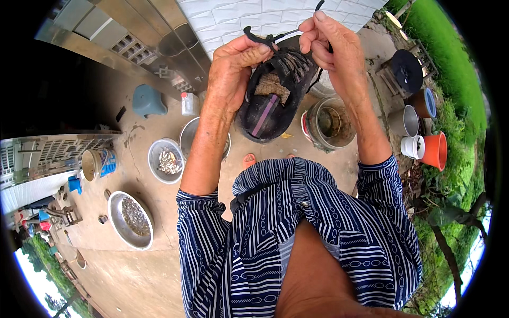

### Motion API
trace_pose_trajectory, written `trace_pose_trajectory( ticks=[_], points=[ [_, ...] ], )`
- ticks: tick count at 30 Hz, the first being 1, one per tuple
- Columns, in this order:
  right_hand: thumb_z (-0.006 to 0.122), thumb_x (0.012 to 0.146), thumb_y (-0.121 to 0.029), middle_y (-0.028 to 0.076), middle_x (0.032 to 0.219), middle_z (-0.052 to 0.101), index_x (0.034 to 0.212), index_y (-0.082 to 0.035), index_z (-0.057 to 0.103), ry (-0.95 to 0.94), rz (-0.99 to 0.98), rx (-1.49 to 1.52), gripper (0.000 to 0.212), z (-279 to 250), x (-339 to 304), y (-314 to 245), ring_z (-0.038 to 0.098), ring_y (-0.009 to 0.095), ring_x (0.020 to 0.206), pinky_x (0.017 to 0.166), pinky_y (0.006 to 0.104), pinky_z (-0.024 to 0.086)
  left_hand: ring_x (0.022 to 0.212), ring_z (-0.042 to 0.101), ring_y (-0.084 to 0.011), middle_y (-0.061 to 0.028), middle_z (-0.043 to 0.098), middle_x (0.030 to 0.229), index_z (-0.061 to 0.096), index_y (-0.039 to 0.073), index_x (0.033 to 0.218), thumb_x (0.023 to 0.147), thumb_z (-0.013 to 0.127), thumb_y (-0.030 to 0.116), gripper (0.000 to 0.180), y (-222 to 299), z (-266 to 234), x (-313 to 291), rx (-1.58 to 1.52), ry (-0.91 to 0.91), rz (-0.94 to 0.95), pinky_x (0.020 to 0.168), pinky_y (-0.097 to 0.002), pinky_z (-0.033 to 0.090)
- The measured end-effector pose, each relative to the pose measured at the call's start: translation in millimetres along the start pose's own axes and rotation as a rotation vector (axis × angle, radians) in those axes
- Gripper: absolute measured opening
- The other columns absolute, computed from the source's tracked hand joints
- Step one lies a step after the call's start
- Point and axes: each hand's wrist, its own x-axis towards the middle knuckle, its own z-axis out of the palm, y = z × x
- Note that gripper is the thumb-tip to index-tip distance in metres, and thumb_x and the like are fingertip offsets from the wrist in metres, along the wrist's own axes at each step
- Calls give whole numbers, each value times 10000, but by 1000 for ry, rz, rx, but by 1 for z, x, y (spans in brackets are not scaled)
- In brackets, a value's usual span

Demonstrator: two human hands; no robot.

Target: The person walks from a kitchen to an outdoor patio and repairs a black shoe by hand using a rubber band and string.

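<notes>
A black lace-up shoe (291,121) hangs in the air in front of me, its opening toward me. A tan patterned lining and a purple stripe on the heel show. My left hand (230,71) is closed at the shoe's left side, thumb and forefinger pinching a black shoelace (254,37) in a loop. Opposite, my right hand (339,53) pinches the lace's other stretch, its end sticking up above the fingers. Between the two hands the lace runs taut over the tongue. Whether any finger also supports the shoe itself is hidden.
Metal basins (130,220) and a bowl of small pale pieces (168,160) stand on the floor at left, near a blue-grey stool (148,100). Below my right forearm is a metal bucket (347,124). More buckets, one orange (435,151), line the right edge by grass.
</notes>
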Motion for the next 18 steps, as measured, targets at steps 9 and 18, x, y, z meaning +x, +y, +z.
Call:
trace_pose_trajectory(
  ticks=[9, 18],
  points=[
    [563, 807, -187, -36, 580, 467, 812, 12, 567, 193, -67, -13, 199, -11, 5, 4, 261, -10, 436, 390, 157, 155, 696, 519, -100, -44, 587, 743, 582, 0, 783, 746, 580, 48, 61, -3, -9, -5, -31, 8, -45, 690, -220, 408],
    [538, 822, -166, 10, 614, 492, 885, 49, 541, 234, -140, 99, 224, -42, 16, 6, 223, 4, 434, 397, 170, 139, 603, 534, -90, -37, 581, 685, 589, -15, 753, 719, 587, 5, 40, -3, -13, -10, 99, 8, -35, 586, -194, 431]
  ],
)
